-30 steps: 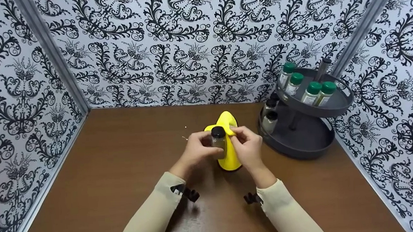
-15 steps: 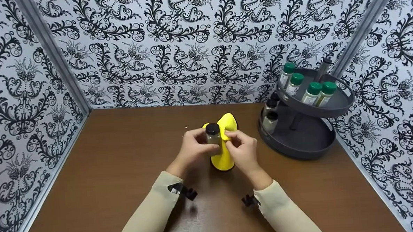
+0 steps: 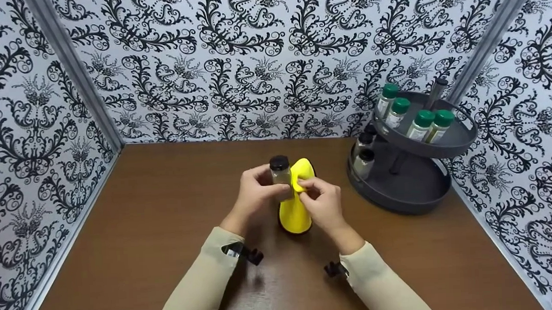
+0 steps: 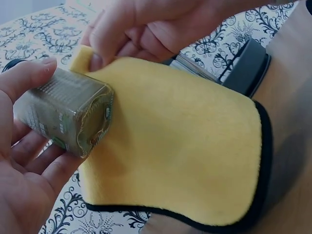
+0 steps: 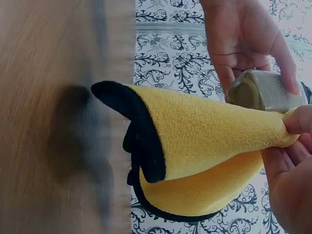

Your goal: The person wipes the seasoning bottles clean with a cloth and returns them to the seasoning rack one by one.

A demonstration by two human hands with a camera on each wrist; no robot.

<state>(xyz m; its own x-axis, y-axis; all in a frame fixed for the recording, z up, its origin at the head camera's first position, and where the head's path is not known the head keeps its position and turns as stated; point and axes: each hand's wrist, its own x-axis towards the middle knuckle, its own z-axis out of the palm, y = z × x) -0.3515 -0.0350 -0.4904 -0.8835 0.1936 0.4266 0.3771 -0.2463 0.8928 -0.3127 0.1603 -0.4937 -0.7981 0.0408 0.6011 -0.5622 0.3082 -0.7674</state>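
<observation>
My left hand [image 3: 257, 191] holds a squarish clear spice jar [image 4: 68, 109] with a black cap, upright in the head view, thumb on one side and fingers behind. Greenish-grey contents show through its walls. Just right of the jar, my right hand [image 3: 323, 202] pinches a yellow cloth [image 4: 175, 141] with black edging between thumb and fingers. From that pinch the cloth [image 5: 209, 126] hangs down in loose folds over the table. In the left wrist view the jar's base overlaps the cloth's upper left part.
At the right stands a dark two-tier round rack [image 3: 399, 205]. Several green-capped jars [image 3: 420, 125] are on its upper tier, and black-capped jars [image 3: 364, 163] on the lower one. Patterned panels [image 3: 234, 63] enclose the brown table [image 3: 167, 234] at back and sides.
The jar and left hand have moved slightly left and away from me. The right hand and cloth have shifted a little left, and the cloth now hangs more to the right of the jar.
</observation>
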